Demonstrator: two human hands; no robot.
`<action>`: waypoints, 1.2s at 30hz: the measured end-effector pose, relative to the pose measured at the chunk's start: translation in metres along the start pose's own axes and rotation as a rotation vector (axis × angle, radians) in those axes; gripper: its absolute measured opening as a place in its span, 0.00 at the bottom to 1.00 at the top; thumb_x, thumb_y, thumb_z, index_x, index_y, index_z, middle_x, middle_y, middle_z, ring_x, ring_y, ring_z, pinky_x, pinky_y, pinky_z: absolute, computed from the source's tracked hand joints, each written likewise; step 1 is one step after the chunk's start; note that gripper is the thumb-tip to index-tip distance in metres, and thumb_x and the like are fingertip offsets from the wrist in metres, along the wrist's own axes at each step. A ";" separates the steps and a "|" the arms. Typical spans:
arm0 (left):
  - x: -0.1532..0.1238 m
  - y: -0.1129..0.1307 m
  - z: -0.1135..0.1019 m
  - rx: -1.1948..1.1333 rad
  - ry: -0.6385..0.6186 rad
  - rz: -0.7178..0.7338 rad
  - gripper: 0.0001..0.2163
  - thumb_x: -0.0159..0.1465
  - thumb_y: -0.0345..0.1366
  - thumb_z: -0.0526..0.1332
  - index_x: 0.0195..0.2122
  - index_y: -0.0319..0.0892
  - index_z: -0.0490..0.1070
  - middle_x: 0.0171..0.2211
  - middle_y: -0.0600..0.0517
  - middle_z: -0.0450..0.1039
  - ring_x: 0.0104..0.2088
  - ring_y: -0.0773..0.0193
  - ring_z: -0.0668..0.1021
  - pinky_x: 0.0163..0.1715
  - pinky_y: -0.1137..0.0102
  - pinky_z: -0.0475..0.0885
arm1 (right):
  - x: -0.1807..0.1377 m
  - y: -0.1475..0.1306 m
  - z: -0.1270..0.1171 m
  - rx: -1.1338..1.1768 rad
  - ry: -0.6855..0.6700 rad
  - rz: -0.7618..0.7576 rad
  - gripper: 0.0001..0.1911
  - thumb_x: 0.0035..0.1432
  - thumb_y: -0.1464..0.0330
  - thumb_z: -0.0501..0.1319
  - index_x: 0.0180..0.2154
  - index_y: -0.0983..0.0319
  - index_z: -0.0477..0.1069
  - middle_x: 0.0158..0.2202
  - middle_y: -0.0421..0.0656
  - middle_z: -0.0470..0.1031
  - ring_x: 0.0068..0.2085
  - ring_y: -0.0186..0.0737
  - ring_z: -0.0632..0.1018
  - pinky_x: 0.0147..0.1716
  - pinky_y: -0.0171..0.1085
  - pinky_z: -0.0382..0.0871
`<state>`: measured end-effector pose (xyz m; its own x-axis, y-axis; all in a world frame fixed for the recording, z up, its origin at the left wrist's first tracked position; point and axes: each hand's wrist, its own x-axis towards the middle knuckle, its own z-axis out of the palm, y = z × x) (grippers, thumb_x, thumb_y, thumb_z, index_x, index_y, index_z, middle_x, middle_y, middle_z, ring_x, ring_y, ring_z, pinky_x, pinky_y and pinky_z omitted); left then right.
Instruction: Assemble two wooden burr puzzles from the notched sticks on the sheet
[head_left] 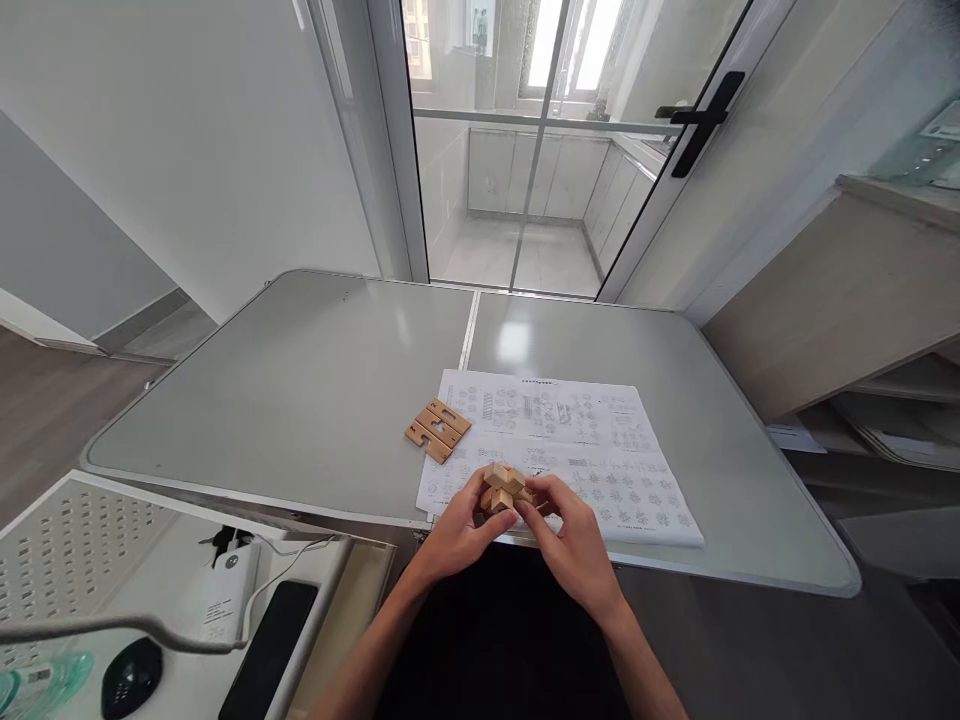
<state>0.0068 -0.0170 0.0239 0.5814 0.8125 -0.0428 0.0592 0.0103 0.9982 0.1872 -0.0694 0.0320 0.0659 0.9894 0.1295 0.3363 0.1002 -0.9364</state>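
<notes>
Head view is showing both hands gripping a wooden puzzle cluster (504,490) at the worktop's (315,400) near edge: left hand (459,535) and right hand (571,545) are closing their fingers around it equally, loose notched pieces (438,429) lying just beyond-left.

no text could be read anywhere. the printed sheet (592,440) on the worktop (300,380) carried rows of small diagrams and a short heading line along its top edge, but the print was too small to make out. the white power bank (229,595) on the side shelf bore a block of fine dark print, also illegible. no brand, number or sign could be made out on anything else.
</notes>
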 end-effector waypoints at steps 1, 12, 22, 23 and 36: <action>0.000 0.000 0.000 0.008 0.007 0.000 0.22 0.70 0.50 0.63 0.59 0.42 0.67 0.46 0.49 0.72 0.45 0.58 0.74 0.48 0.64 0.70 | 0.000 0.000 0.000 -0.009 0.010 -0.021 0.10 0.73 0.60 0.60 0.49 0.58 0.72 0.42 0.44 0.79 0.41 0.43 0.80 0.42 0.42 0.76; 0.002 -0.004 0.001 -0.038 0.059 -0.050 0.24 0.70 0.51 0.62 0.60 0.42 0.64 0.40 0.51 0.69 0.36 0.63 0.71 0.41 0.68 0.70 | -0.005 0.006 0.022 -0.209 0.242 -0.319 0.08 0.73 0.72 0.57 0.50 0.57 0.70 0.45 0.44 0.72 0.37 0.37 0.77 0.37 0.38 0.75; 0.003 -0.004 0.001 -0.039 0.056 -0.068 0.23 0.70 0.52 0.61 0.57 0.41 0.66 0.38 0.51 0.69 0.36 0.62 0.72 0.41 0.66 0.72 | -0.004 0.004 0.017 -0.098 0.126 -0.102 0.10 0.74 0.60 0.56 0.51 0.57 0.71 0.43 0.45 0.77 0.39 0.43 0.78 0.40 0.42 0.75; 0.003 -0.004 0.001 -0.033 0.054 -0.065 0.23 0.70 0.52 0.61 0.57 0.41 0.66 0.38 0.51 0.70 0.37 0.62 0.73 0.42 0.66 0.72 | -0.005 0.003 0.017 -0.091 0.112 -0.084 0.11 0.75 0.59 0.56 0.50 0.58 0.71 0.43 0.45 0.77 0.39 0.43 0.78 0.39 0.41 0.75; -0.002 -0.007 -0.006 0.028 -0.030 -0.011 0.25 0.72 0.53 0.58 0.61 0.41 0.66 0.50 0.46 0.73 0.52 0.53 0.74 0.56 0.60 0.70 | 0.002 0.003 0.013 0.608 -0.300 0.344 0.25 0.70 0.45 0.56 0.32 0.58 0.60 0.25 0.32 0.56 0.22 0.30 0.63 0.25 0.34 0.64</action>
<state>-0.0001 -0.0151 0.0174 0.6048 0.7944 -0.0558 0.0881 0.0029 0.9961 0.1758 -0.0655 0.0248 -0.2137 0.9529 -0.2153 -0.2395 -0.2648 -0.9341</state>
